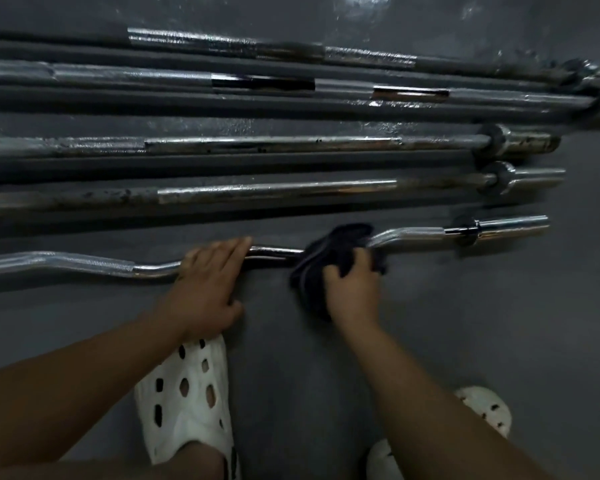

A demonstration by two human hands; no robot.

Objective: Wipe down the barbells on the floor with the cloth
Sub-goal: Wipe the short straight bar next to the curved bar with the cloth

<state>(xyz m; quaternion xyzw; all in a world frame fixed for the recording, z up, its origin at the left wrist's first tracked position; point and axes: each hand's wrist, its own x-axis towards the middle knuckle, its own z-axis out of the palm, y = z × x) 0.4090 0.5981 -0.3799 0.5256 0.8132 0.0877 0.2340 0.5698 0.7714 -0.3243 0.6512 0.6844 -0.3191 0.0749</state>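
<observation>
Our left grip [208, 282] lies open, fingers straight across the curved barbell [84, 263] on the floor [499, 323]. Just beside it, our right grip [354, 289] curls tightly round the one dark cloth [329, 247], pressing it onto that bar. Beyond, we count four straight barbells [274, 188], making five bars, and two white clogs [184, 393].
</observation>
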